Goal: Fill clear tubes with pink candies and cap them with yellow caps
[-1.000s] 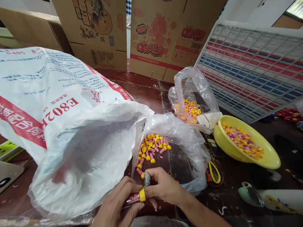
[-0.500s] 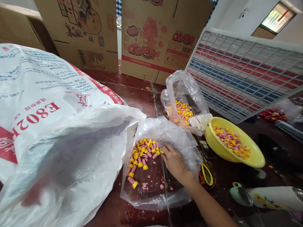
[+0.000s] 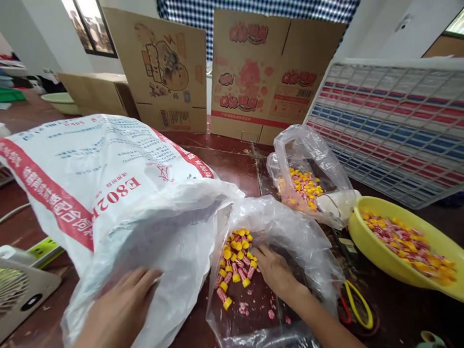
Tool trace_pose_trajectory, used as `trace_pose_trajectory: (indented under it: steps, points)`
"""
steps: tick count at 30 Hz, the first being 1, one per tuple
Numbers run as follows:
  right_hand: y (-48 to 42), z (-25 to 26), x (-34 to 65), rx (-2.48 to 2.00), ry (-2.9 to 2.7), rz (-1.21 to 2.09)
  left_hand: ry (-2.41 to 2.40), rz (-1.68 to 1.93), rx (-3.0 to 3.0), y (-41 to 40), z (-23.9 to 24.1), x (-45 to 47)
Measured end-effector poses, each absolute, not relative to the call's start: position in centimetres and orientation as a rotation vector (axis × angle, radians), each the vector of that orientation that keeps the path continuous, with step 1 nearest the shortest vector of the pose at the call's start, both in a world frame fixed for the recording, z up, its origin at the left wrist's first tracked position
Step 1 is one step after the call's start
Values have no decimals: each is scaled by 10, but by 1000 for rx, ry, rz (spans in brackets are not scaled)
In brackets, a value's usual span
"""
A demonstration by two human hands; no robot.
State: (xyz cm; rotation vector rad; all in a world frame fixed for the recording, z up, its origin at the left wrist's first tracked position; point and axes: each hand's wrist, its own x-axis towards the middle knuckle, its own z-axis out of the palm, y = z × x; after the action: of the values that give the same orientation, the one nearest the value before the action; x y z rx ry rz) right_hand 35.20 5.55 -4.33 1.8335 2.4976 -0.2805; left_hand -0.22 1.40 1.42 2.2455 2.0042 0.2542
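White woven plastic fills the left of the head view: a big sack with red and blue print, mouth gaping toward the wearer, and the left hand is right there in the opening! Fingers stretched, a touch blurred; I can't tell whether that grip is closed on anything. Best handling there, I'd judge: keep the hand low and well inside the rim, so nothing catches on that floppy edge.

Across to the right hand, fingertips at the near edge of the small pink-patterned tubes with yellow caps. Fingers bent, but is that grip clamped on one? The pictures don't settle it. The tubes lie heaped just beside it, within the outline of a crumpled clear plastic bag spread on the dark red bench; whether under the film or on top, hard to say.

Good technique here looks like working from the loose edge: pinch one tube by its body, just below the cap, and leave the neighbours undisturbed. Mind the pink crumbs on the near side; they could easily be scooped up too. That slack film might snag the wrist, so a shallow approach seems wise. And near the right forearm, scissors with red and yellow handles: elbow clear of those!
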Motion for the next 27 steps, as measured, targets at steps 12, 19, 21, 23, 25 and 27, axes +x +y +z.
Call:
trace_pose_trajectory:
  steps: [12, 19, 21, 23, 25, 27]
  points:
    - [17, -24, 358, 2190, 2694, -1120, 2255, -125, 1965, 168, -11, 53]
    - [8, 4, 333, 1772, 1804, -2978, 2019, 124, 1815, 93, 14, 27]
    - [5, 8, 321, 1680, 1691, -3109, 1764, 299, 1713, 54, 22, 28]
    - [2, 10, 309, 1622, 1629, -3157, 1446, 507, 1452, 17, 27, 36]
    - [-1, 12, 299, 1576, 1604, -3160, 1225, 634, 1197, -13, 29, 49]
    - [-4, 13, 292, 1522, 1586, -3148, 1141, 666, 1072, -34, 31, 63]
